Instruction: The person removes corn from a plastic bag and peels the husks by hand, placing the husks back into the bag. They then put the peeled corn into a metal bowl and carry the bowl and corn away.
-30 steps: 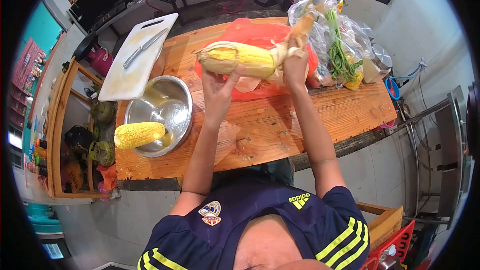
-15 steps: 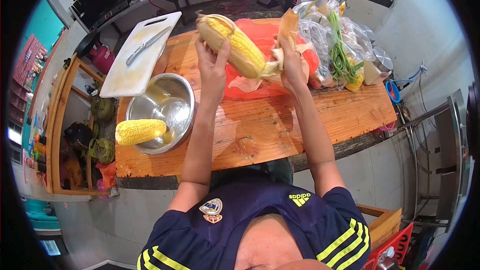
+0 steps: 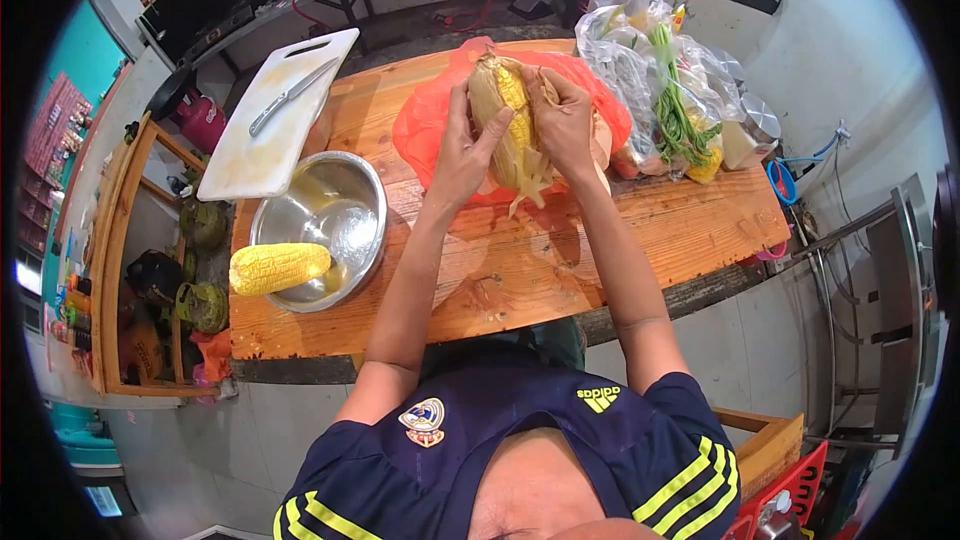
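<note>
A partly husked corn cob (image 3: pixel 515 130) is held upright above a red plastic bag (image 3: pixel 425 130), its yellow kernels showing between strips of pale husk. My left hand (image 3: pixel 470 150) wraps round its left side, thumb across the front. At its upper right, my right hand (image 3: pixel 562 120) pinches a piece of husk against the cob. Loose husk hangs from the cob's lower end. A bare yellow cob (image 3: pixel 280 268) rests across the rim of a steel bowl (image 3: pixel 375 195) on the left.
A white cutting board (image 3: pixel 260 145) with a knife (image 3: pixel 290 97) on it lies behind the bowl. Plastic bags (image 3: pixel 625 70) and green stalks (image 3: pixel 680 120) sit at the right of the wooden table (image 3: pixel 450 290). A metal canister (image 3: pixel 760 120) stands beside them.
The held cob has moved right and turned more upright. My left hand has moved right with it, and my right hand has moved from its lower end to its upper right side.
</note>
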The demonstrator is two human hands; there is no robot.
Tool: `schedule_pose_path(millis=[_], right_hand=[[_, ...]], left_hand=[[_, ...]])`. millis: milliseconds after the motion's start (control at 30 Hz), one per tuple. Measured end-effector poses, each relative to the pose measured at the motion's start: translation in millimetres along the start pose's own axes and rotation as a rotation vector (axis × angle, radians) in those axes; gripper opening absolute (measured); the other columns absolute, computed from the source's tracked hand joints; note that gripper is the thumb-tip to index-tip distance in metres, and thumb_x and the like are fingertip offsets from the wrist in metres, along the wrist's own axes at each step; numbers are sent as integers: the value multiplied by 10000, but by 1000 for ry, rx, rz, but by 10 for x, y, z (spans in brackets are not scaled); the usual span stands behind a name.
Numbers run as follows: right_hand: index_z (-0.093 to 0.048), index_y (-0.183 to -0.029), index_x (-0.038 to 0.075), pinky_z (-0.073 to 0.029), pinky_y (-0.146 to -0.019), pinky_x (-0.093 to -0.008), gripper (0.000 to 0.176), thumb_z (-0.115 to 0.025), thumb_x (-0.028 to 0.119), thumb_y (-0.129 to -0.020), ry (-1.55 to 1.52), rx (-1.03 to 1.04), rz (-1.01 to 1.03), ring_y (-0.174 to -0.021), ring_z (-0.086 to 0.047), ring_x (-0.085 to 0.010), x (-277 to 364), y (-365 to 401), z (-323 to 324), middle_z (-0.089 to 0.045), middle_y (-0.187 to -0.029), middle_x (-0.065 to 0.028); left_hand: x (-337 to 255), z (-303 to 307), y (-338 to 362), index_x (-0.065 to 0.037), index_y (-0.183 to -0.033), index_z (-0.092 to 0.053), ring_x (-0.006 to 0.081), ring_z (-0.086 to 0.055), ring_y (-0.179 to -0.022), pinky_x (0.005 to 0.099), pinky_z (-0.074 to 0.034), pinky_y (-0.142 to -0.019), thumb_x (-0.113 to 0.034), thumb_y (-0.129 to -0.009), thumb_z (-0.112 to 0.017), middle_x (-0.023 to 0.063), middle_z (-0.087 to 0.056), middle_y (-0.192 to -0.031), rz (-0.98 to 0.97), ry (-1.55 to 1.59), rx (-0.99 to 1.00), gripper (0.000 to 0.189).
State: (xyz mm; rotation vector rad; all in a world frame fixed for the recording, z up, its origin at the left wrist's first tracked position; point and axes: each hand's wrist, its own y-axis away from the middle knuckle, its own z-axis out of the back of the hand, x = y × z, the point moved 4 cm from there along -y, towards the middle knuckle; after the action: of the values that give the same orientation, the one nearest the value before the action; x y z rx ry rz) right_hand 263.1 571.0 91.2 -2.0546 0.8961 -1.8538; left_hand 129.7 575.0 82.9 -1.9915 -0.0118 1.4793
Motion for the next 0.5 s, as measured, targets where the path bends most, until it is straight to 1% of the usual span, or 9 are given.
schedule_pose_path(millis=[33, 133, 233, 333, 433, 500], right_hand=[[-688, -1020, -1, -473, -625, -225, 204, -640, 174, -928, 84, -47, 66, -738, -559, -40, 11, 3, 14, -660, -795, -2], [-678, -993, -23, -430, -599, -212, 217, -593, 174, -964, 179, -87, 64, -717, -517, -23, 54, 7, 15, -634, -794, 17], [-677, -992, -23, -446, -602, -212, 223, -576, 175, -972, 191, -92, 11, -713, -537, -35, -47, 0, 53, -644, -799, 14], [-661, -1051, -18, -481, -670, -227, 250, -589, 205, -964, -36, -47, -119, -773, -573, -57, -43, 14, 18, -661, -880, -11], [-644, -1086, -7, -489, -709, -237, 276, -635, 220, -931, -76, 40, -30, -817, -587, -70, 178, 22, -89, -657, -893, -28], [-634, -1116, -4, -494, -746, -241, 314, -644, 245, -926, -27, 94, -29, -847, -596, -76, 140, 16, -105, -657, -929, -35]], left_hand=[[-13, -21, 9, -32, -1377, -312, 180, -437, -1237, 335, -358, -1049, -163, -964, -574, 112, -466, -1300, 3, 1, 11, 507], [-26, -33, 44, -40, -1393, -309, 174, -443, -1235, 334, -364, -1041, -170, -961, -581, 108, -462, -1321, 15, 16, 33, 527], [-16, 12, 55, -43, -1403, -315, 168, -453, -1229, 329, -375, -1028, -175, -957, -588, 103, -464, -1328, 35, 29, 60, 539], [8, 19, 75, -44, -1406, -325, 165, -456, -1226, 322, -370, -1030, -170, -954, -592, 96, -472, -1321, 81, 83, 40, 539], [23, 27, 53, -47, -1403, -337, 162, -449, -1231, 321, -352, -1043, -157, -950, -596, 83, -480, -1311, 120, 116, 31, 534], [41, 36, 32, -48, -1397, -350, 159, -447, -1230, 320, -345, -1046, -147, -947, -598, 72, -487, -1300, 111, 129, 37, 524]])
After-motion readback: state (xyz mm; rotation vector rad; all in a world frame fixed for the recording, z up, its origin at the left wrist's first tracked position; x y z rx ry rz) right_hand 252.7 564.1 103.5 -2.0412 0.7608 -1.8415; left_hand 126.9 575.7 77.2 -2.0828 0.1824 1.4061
